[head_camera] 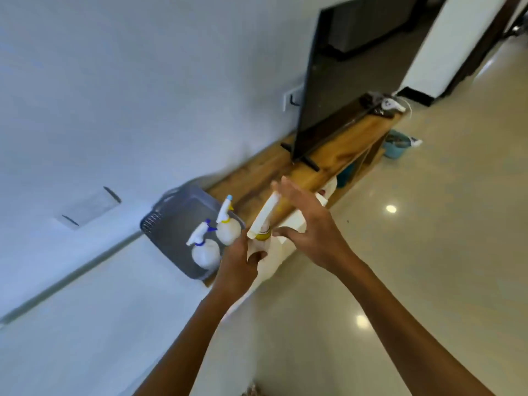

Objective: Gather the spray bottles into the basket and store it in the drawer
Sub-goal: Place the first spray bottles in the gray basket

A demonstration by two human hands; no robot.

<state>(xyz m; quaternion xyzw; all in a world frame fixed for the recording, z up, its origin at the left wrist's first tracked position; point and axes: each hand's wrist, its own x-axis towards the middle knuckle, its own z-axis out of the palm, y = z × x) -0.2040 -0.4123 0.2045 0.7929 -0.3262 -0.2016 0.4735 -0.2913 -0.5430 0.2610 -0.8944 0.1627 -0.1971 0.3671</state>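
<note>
- Two bare forearms reach forward from the bottom edge of the view, over a glossy pale floor (428, 252).
- The left hand (237, 267) is clenched around the body of a white spray bottle with a yellow collar (261, 221), its thumb pressed on the front; the bottle's long white head tilts up and away.
- The right hand (308, 224) is released, fingers stretched flat and together, just beside that bottle's head on its right; I cannot tell whether the palm touches it.
- Just left of the held bottle, a grey plastic basket (171, 212) sits on the near end of a wooden tabletop (257, 178), against the white wall.
- Two more spray bottles stand in the basket: one with a blue collar (204, 250) nearer, one with a yellow collar and a blue nozzle tip (227, 227) just behind, almost touching.
- Farther along the tabletop stands a dark flat television (343, 81).
- Beyond the cabinet's far end, a blue bucket (397, 144) rests on the floor.
</note>
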